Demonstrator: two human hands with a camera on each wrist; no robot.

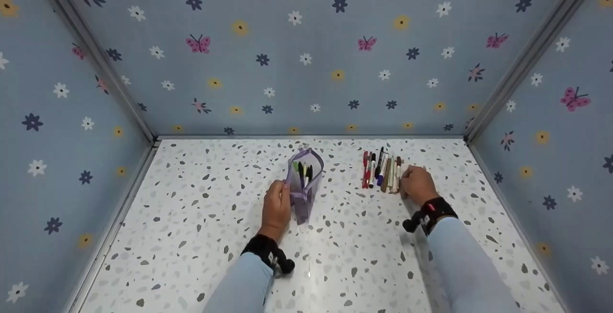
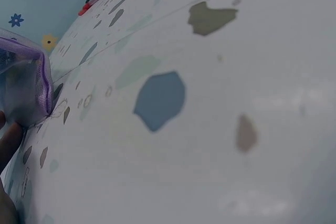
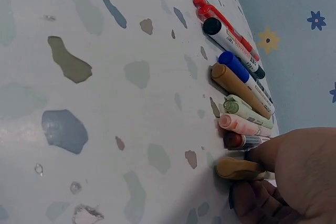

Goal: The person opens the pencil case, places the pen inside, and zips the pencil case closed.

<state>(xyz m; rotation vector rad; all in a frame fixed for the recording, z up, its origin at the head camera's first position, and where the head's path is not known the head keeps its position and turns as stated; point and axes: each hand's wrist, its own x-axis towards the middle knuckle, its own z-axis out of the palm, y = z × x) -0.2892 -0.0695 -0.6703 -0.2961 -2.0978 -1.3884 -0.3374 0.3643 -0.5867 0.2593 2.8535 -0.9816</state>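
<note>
A purple pencil case (image 1: 301,207) with mesh sides stands unzipped near the table's middle, several pens (image 1: 301,172) inside it. My left hand (image 1: 276,207) holds the case by its left side; the left wrist view catches only fingers (image 2: 9,142) against the case (image 2: 44,85). To the right lies a row of pens and markers. At its right end my right hand (image 1: 418,184) pinches a tan-capped marker (image 3: 233,168) between thumb and fingers, its far part hidden by the hand. Beside it lie a brown-capped marker (image 3: 235,140) and a pink highlighter (image 3: 239,123).
Farther along the row are a green highlighter (image 3: 241,109), a brown marker (image 3: 239,87), a blue-capped marker (image 3: 236,66), a black-capped marker (image 3: 228,38) and red pens (image 1: 366,169). Flowered panels (image 1: 306,64) enclose the speckled table (image 1: 335,265) at the back and both sides.
</note>
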